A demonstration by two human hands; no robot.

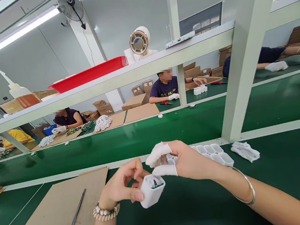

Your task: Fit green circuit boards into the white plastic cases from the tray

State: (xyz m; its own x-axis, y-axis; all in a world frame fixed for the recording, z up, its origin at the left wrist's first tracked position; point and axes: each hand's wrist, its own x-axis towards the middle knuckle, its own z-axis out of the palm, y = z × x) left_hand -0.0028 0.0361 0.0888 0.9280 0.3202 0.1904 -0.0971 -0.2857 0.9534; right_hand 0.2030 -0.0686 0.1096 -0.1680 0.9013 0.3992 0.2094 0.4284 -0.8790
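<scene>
My left hand (pixel 127 183) is closed around a small white plastic housing (pixel 151 195), held tilted above the green bench. Its open top faces up, and the edge of a green circuit board with dark and pale parts shows inside. My right hand (pixel 180 161) hovers right over that opening, with white finger cots on the thumb and fingers. Thumb and fingers are apart in a curve, and I see nothing between them. Whether the thumb touches the housing's rim I cannot tell. Behind my right hand stand rows of open white housings (pixel 226 158), partly hidden by it.
Tweezers (pixel 77 214) lie on a cardboard sheet (pixel 50 212) at left. A crumpled white glove (pixel 245 151) is at right by a shelf post (pixel 251 55). A green conveyor belt (pixel 131 143) runs behind. The shelf above carries a red tray (pixel 89 75) and fan (pixel 139 42). Co-workers sit opposite.
</scene>
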